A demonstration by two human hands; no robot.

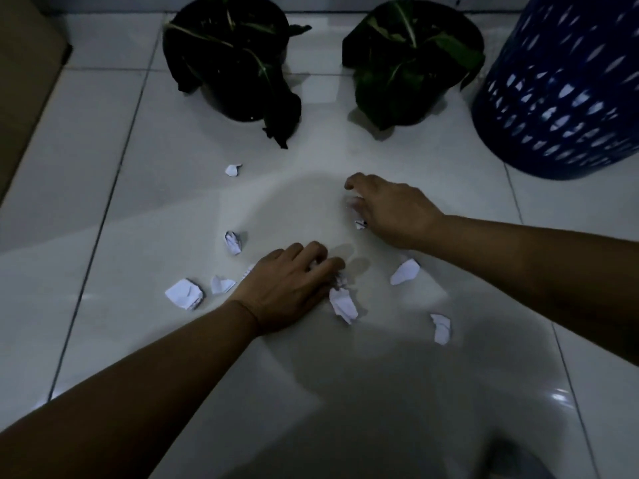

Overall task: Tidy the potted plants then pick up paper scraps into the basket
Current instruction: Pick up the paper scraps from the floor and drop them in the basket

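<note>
Glossy white floor tiles [173, 209] are strewn with crumpled white paper scraps [184, 293] — creased, angular, lying mostly around the hands. The left hand [290, 288] is laid palm-down with fingers curled over a wad of paper. The right hand [394, 210] is cupped over a small scrap; how firmly it is pinched cannot be told. Two black round pots [224, 57] with limp green leaves are set beyond, and a blue perforated plastic basket [567, 91] is seen at far right.

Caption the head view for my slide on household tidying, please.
Both hands, left and right, gather crumpled paper scraps from the tiled floor near two potted plants and a blue basket.
</note>
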